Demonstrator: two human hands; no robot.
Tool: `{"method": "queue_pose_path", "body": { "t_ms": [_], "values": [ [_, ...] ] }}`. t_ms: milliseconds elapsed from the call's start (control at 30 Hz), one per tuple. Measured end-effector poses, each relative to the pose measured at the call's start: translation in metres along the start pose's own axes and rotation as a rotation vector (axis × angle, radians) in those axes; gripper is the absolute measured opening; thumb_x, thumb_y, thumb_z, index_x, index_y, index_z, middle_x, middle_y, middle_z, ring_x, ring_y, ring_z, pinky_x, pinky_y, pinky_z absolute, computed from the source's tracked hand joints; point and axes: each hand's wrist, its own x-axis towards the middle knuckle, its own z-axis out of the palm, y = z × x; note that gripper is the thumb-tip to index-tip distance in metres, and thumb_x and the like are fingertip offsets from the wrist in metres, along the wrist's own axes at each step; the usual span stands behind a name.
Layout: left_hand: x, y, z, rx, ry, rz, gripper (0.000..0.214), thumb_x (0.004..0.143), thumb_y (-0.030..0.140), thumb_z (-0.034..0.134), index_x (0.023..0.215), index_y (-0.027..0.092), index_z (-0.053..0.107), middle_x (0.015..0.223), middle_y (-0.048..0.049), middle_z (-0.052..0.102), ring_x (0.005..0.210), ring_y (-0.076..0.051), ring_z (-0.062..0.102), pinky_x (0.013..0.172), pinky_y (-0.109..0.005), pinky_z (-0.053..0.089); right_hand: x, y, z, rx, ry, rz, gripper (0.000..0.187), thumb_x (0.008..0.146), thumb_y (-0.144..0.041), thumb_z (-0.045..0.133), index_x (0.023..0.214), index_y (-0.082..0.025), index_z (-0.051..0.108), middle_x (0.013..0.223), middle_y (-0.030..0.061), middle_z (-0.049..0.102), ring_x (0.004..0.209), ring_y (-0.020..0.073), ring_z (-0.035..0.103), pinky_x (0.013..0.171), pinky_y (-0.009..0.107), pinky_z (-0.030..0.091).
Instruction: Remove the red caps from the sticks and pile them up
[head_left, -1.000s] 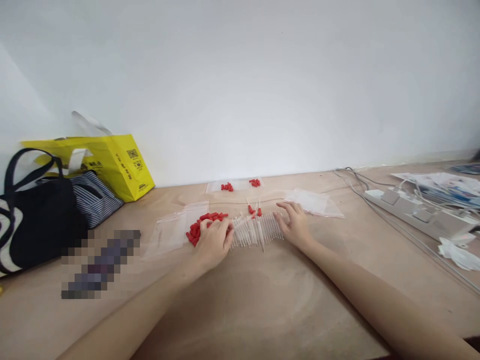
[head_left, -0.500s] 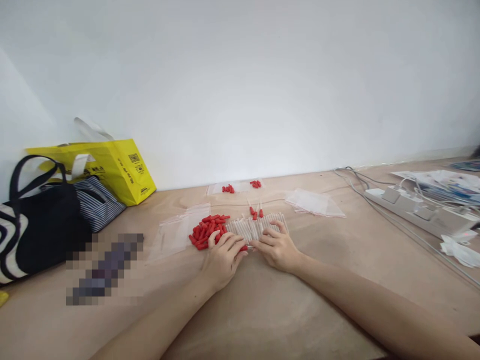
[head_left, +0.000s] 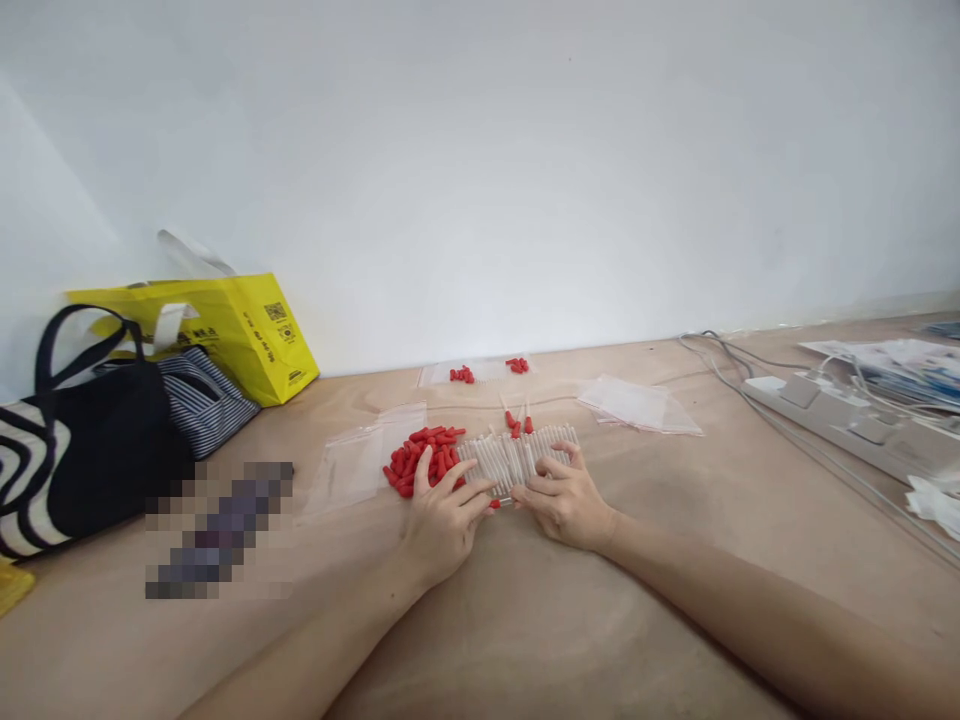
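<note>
Between my hands is a thin clear tube with a red rubber bulb at its left end. My left hand pinches the bulb between thumb and fingertips, with its index finger raised. My right hand has its fingers curled and closed on the tube's other end, which they partly hide. Just beyond the left hand lies a heap of red rubber bulbs. A row of clear thin tubes lies side by side behind both hands. Several tubes with red bulbs on them rest above the row.
Clear plastic bags lie left of the heap, more bags to the right. Another bag with red-bulbed tubes is by the wall. Bags, including a yellow one, stand left; a power strip with cables is right.
The view has shifted slightly. My left fingers have spread and lifted a little, and more of the red bulb and tube shows between my hands.
</note>
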Motion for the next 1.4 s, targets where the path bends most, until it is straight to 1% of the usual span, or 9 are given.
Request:
{"method": "queue_pose_path", "body": {
  "t_ms": [400,500,600,700,800,967,1100,1300,1400],
  "values": [
    [-0.003,-0.005,-0.001,0.004,-0.033,-0.009,0.029,0.081,0.011,0.038,0.075,0.025,0.063,0.103,-0.0007,0.064,0.112,-0.024,0.046,0.098,-0.061,0.007,-0.005,0.005,-0.005,0.040,-0.032,0.084,0.023,0.084,-0.020,0.040,0.080,-0.022,0.062,0.056,-0.0016,0.054,0.069,0.0124,0.046,0.086,0.036,0.025],
    [-0.005,-0.008,0.001,-0.006,-0.006,-0.039,0.024,0.083,0.018,0.042,0.076,0.025,0.064,0.105,-0.0016,0.063,0.110,-0.025,0.047,0.098,-0.058,0.016,-0.007,0.015,-0.007,0.020,-0.031,0.229,0.024,0.085,-0.023,0.039,0.084,-0.021,0.063,0.070,0.0022,0.058,0.072,0.0133,0.047,0.078,0.032,0.029],
    [-0.005,-0.010,0.005,-0.059,0.042,-0.072,0.021,0.084,0.027,0.043,0.081,0.024,0.064,0.096,-0.0060,0.062,0.094,-0.022,0.052,0.085,-0.044,0.038,-0.007,0.030,-0.007,-0.049,-0.029,0.460,0.026,0.085,-0.028,0.039,0.083,-0.020,0.063,0.076,0.0054,0.056,0.072,0.0150,0.048,0.068,0.028,0.032],
    [-0.002,-0.016,0.005,-0.167,0.089,-0.137,0.022,0.085,0.027,0.041,0.088,0.021,0.062,0.079,-0.0055,0.055,0.074,-0.016,0.053,0.067,-0.029,0.046,-0.006,0.045,-0.003,-0.107,-0.169,0.676,0.026,0.084,-0.027,0.038,0.081,-0.019,0.063,0.074,0.0062,0.056,0.072,0.0171,0.050,0.064,0.027,0.034],
    [0.001,-0.029,-0.004,-0.222,0.125,-0.251,0.020,0.084,0.028,0.040,0.093,0.021,0.057,0.080,-0.0041,0.055,0.075,-0.015,0.054,0.067,-0.027,0.047,-0.006,0.056,0.006,-0.077,-0.277,0.795,0.022,0.081,-0.019,0.040,0.088,-0.017,0.061,0.080,0.0077,0.057,0.072,0.0176,0.053,0.064,0.027,0.036],
    [-0.002,-0.058,-0.017,-0.187,0.112,-0.573,0.017,0.077,0.028,0.042,0.087,0.019,0.053,0.082,-0.0037,0.059,0.067,-0.015,0.056,0.062,-0.028,0.048,-0.005,0.059,0.023,-0.013,-0.282,0.781,0.025,0.073,-0.007,0.041,0.088,-0.014,0.060,0.081,0.0089,0.057,0.076,0.0178,0.055,0.070,0.027,0.039],
    [-0.008,-0.072,-0.013,-0.192,0.070,-0.702,0.017,0.073,0.029,0.043,0.085,0.019,0.052,0.074,-0.0016,0.060,0.062,-0.015,0.056,0.058,-0.026,0.047,-0.007,0.053,0.027,-0.014,-0.264,0.736,0.028,0.070,-0.005,0.041,0.088,-0.013,0.060,0.079,0.0090,0.055,0.077,0.0183,0.054,0.071,0.027,0.040],
    [-0.002,-0.078,-0.002,-0.012,0.054,-0.676,0.018,0.075,0.033,0.046,0.084,0.020,0.054,0.080,-0.0022,0.063,0.076,-0.018,0.057,0.069,-0.029,0.043,-0.003,0.047,0.018,-0.036,-0.290,0.742,0.023,0.076,-0.014,0.042,0.089,-0.015,0.061,0.085,0.0094,0.056,0.076,0.0178,0.055,0.069,0.028,0.039],
    [0.007,-0.076,-0.001,0.051,-0.024,-0.615,0.016,0.075,0.033,0.048,0.082,0.021,0.057,0.078,-0.0018,0.065,0.078,-0.020,0.056,0.074,-0.032,0.039,-0.002,0.051,0.012,-0.088,-0.265,0.783,0.022,0.078,-0.020,0.042,0.087,-0.017,0.062,0.087,0.0086,0.057,0.081,0.0192,0.055,0.073,0.030,0.038]
  ]
}}
